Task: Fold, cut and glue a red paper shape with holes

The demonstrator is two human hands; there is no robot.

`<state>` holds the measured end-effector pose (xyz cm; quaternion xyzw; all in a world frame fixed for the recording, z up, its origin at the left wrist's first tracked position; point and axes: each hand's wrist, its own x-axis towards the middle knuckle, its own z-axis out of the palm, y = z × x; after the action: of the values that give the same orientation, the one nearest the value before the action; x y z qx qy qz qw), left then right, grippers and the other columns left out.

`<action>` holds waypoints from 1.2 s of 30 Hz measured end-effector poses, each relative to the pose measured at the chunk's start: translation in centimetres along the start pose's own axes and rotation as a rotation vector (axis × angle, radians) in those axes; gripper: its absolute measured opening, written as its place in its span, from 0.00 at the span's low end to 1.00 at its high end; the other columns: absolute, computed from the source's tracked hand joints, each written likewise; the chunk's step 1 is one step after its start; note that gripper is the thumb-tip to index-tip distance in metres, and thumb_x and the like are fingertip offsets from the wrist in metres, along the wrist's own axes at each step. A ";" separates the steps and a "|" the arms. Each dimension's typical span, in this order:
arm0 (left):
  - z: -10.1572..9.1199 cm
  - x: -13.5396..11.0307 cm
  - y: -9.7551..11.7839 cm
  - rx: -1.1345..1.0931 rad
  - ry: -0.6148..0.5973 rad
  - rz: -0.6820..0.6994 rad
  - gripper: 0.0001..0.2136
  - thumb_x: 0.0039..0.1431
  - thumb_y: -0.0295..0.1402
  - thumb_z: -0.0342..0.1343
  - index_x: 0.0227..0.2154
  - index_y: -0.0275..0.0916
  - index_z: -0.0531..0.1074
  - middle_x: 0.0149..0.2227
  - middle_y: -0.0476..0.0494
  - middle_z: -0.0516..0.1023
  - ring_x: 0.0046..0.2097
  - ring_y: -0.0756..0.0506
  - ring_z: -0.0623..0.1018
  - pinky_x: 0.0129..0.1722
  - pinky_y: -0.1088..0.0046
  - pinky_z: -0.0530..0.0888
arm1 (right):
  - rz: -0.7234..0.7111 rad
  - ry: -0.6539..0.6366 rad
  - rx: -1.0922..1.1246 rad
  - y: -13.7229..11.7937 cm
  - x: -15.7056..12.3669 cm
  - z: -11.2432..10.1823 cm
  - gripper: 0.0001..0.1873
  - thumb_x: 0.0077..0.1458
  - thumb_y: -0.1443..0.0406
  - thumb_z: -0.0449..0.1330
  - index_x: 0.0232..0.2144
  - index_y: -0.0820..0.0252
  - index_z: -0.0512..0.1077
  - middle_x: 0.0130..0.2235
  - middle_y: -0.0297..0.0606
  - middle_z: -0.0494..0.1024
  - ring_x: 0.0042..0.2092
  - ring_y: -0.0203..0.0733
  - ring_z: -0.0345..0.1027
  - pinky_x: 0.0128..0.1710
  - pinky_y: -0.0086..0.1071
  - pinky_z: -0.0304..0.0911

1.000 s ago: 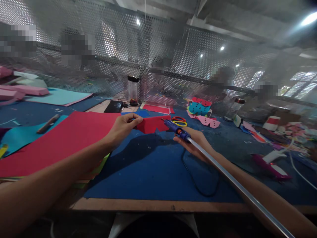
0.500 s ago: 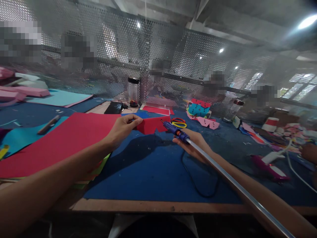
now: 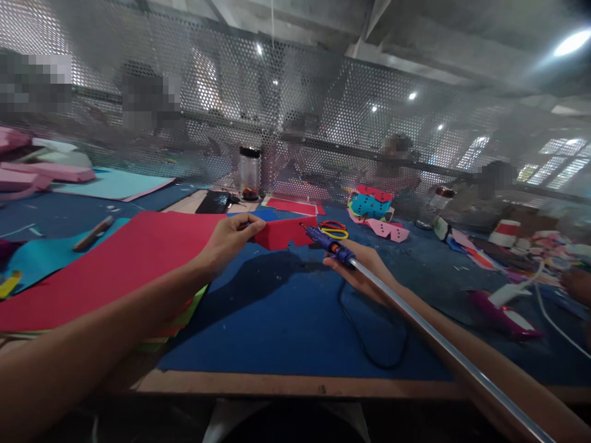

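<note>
My left hand (image 3: 228, 241) pinches the left end of a small red foam piece (image 3: 285, 232), holding it just above the blue mat (image 3: 286, 314). My right hand (image 3: 364, 266) grips a blue glue gun (image 3: 329, 242) with a long clear glue stick (image 3: 438, 341) trailing back along my forearm. The gun's nozzle points at the right edge of the red piece, very close to it. A black cord (image 3: 364, 344) loops on the mat below my right hand.
A big red foam sheet (image 3: 115, 258) lies on the left over other coloured sheets. Rubber bands (image 3: 335, 229), cut foam shapes (image 3: 378, 212), a jar (image 3: 249, 172) and a pink glue gun (image 3: 501, 307) lie around. A perforated metal screen (image 3: 323, 123) backs the table; people sit behind it.
Almost nothing has moved. Both hands keep their hold; the view has shifted slightly.
</note>
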<state>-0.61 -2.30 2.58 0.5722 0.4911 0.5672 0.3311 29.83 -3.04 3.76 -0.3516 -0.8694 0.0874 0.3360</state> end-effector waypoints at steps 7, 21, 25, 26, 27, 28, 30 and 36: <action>-0.1 -0.1 0.7 0.005 0.024 -0.025 0.15 0.51 0.47 0.64 0.30 0.39 0.75 0.22 0.52 0.72 0.22 0.51 0.69 0.21 0.76 0.62 | -0.021 -0.016 0.025 -0.5 -0.2 -0.3 0.17 0.61 0.52 0.60 0.45 0.57 0.72 0.40 0.41 0.79 0.40 0.44 0.73 0.39 0.33 0.65; -0.1 -0.1 0.8 -0.013 0.020 -0.033 0.15 0.50 0.47 0.66 0.30 0.39 0.76 0.24 0.50 0.72 0.24 0.51 0.69 0.21 0.77 0.63 | -0.029 -0.009 -0.034 -0.6 -0.3 -0.4 0.16 0.62 0.52 0.59 0.42 0.57 0.71 0.36 0.38 0.76 0.36 0.42 0.69 0.36 0.33 0.62; -0.1 -0.1 0.7 -0.019 0.009 -0.034 0.15 0.51 0.46 0.65 0.30 0.39 0.75 0.24 0.50 0.72 0.24 0.51 0.69 0.21 0.78 0.63 | -0.032 -0.020 -0.048 -0.5 -0.2 -0.4 0.15 0.62 0.52 0.59 0.40 0.57 0.71 0.35 0.38 0.74 0.35 0.41 0.68 0.36 0.32 0.61; -0.1 -0.2 0.7 -0.018 0.009 -0.033 0.15 0.52 0.46 0.65 0.30 0.39 0.75 0.24 0.50 0.72 0.24 0.51 0.69 0.21 0.78 0.63 | -0.030 -0.018 -0.050 -0.4 -0.2 -0.4 0.15 0.62 0.52 0.59 0.40 0.57 0.71 0.36 0.38 0.75 0.35 0.41 0.69 0.36 0.32 0.61; -0.1 -0.2 0.7 -0.013 0.010 -0.032 0.14 0.52 0.46 0.65 0.30 0.39 0.75 0.24 0.49 0.72 0.24 0.51 0.69 0.21 0.78 0.63 | -0.029 -0.015 -0.050 -0.4 -0.2 -0.3 0.15 0.62 0.53 0.59 0.41 0.57 0.71 0.36 0.38 0.75 0.36 0.41 0.69 0.36 0.32 0.62; -0.1 -0.2 0.8 -0.004 0.014 -0.030 0.14 0.52 0.46 0.64 0.30 0.39 0.75 0.25 0.49 0.72 0.24 0.51 0.69 0.21 0.78 0.63 | -0.028 -0.010 -0.049 -0.4 -0.2 -0.3 0.15 0.62 0.53 0.59 0.41 0.57 0.71 0.36 0.38 0.75 0.36 0.41 0.69 0.36 0.32 0.62; -0.1 -0.3 1.0 0.014 0.015 -0.030 0.14 0.53 0.45 0.64 0.30 0.39 0.75 0.25 0.50 0.71 0.24 0.51 0.69 0.20 0.79 0.62 | -0.027 -0.005 -0.046 -0.5 -0.2 -0.3 0.15 0.62 0.53 0.59 0.43 0.57 0.71 0.37 0.38 0.76 0.37 0.42 0.70 0.37 0.32 0.62; -0.3 0.0 0.7 0.015 0.020 -0.017 0.14 0.54 0.45 0.63 0.31 0.38 0.75 0.24 0.52 0.70 0.24 0.52 0.67 0.21 0.79 0.60 | -0.028 0.006 -0.024 -0.4 -0.3 -0.3 0.14 0.62 0.53 0.60 0.40 0.57 0.70 0.36 0.38 0.75 0.34 0.40 0.68 0.35 0.32 0.62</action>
<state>-0.72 -2.61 3.27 0.5649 0.5034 0.5664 0.3266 29.93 -3.56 3.99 -0.3438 -0.8741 0.0711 0.3357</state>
